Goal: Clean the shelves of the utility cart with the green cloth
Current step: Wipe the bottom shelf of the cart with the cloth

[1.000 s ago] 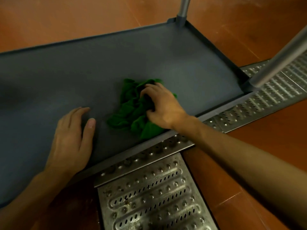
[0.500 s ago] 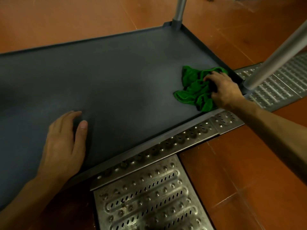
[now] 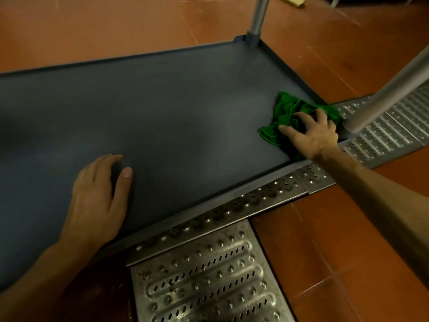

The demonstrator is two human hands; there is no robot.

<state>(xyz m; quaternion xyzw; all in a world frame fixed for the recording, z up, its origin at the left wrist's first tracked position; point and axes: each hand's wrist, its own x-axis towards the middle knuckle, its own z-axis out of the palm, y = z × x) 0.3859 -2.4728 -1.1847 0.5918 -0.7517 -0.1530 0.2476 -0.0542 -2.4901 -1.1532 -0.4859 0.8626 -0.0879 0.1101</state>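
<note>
I have two hands on the job, both on the same shelf (image 3: 174,112) of the utility cart. My right hand (image 3: 311,133) lies on top of the one green cloth (image 3: 287,108), fingers spread apart and bent at the knuckles, thumb stretched out to the side, tips pressing the bunched fabric down onto the shelf; it pushes more than it clutches. My left hand (image 3: 97,196) rests palm down on the bare shelf near its front edge, well apart from the cloth, fingers straight and close together, thumb a little off to the side, holding nothing.

The cloth is crumpled in the shelf's front right corner, up against the raised rim there. The shelf is one dark grey tray with a low lip all round. Two grey posts show: one post (image 3: 257,19) at the shelf's far right corner, and a second post (image 3: 390,89) at the front right corner, just beside the cloth.

Below the shelf's front edge runs a perforated metal grate (image 3: 255,201), with a broader grate (image 3: 202,282) branching off it towards me. Around the shelf is a red-brown tiled floor (image 3: 325,252).
</note>
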